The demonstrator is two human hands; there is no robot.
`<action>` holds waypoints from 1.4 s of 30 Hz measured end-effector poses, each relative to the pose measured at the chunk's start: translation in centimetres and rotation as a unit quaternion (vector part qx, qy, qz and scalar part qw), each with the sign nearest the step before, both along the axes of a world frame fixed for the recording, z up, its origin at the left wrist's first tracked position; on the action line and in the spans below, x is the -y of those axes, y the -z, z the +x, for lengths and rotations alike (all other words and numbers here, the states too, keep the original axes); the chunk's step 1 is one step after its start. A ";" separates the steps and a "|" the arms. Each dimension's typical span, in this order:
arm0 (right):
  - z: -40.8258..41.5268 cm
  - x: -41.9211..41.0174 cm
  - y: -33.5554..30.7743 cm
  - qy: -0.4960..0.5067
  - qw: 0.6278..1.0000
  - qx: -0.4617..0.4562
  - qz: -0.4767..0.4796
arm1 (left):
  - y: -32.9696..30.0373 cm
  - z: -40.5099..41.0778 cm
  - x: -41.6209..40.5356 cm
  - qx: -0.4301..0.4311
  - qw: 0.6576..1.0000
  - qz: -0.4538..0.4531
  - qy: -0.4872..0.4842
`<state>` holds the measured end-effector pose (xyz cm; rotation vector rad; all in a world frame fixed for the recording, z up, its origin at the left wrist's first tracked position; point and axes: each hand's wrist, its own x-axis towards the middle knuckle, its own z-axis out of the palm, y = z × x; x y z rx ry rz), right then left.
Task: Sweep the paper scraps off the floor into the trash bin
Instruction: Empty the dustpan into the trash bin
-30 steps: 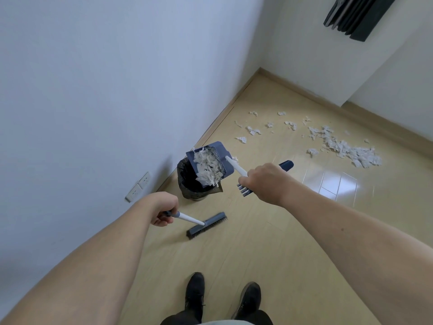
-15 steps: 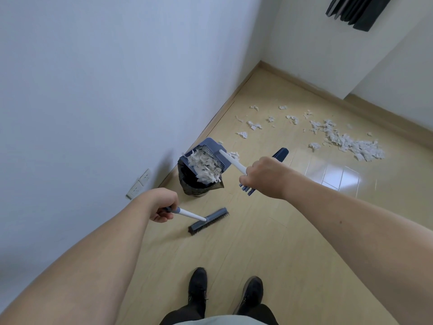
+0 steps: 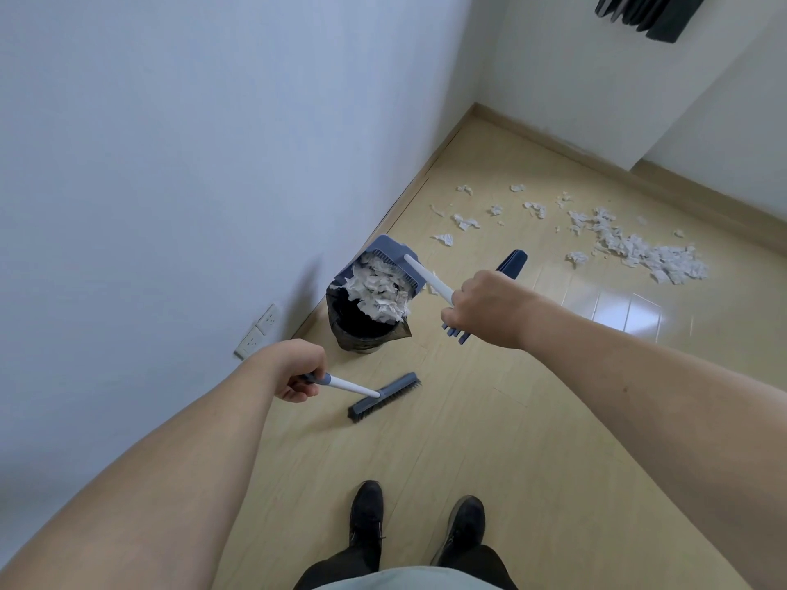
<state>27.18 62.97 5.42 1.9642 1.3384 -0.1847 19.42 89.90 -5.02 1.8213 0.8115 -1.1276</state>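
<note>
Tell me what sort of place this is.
Probably a bare room corner in a home or office: plain white walls, a light wood-look floor with a baseboard, and wall sockets low down. No furniture is in view.

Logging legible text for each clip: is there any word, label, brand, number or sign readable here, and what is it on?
None readable.
Dustpan, broom, trash bin: no print visible.
Wall sockets: no markings that can be made out.
Shoes: plain black, no logo discernible.
Dark panels on the far wall: no lettering.
</note>
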 end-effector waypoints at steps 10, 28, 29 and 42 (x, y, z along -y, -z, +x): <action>-0.3 -0.7 0.7 -0.016 1.000 0.003 -0.016 | -0.3 0.6 1.1 0.012 1.000 0.002 0.020; -0.6 -0.4 -0.7 -0.025 1.000 0.012 -0.013 | -0.3 0.2 2.0 0.011 1.000 0.011 0.026; -0.9 -0.4 -0.7 -0.028 0.999 0.014 -0.014 | -0.3 0.1 2.1 0.012 0.999 0.010 0.028; -2.3 -0.2 -0.7 -0.063 0.997 0.017 -0.045 | -0.3 -0.3 2.8 0.013 0.999 0.014 0.051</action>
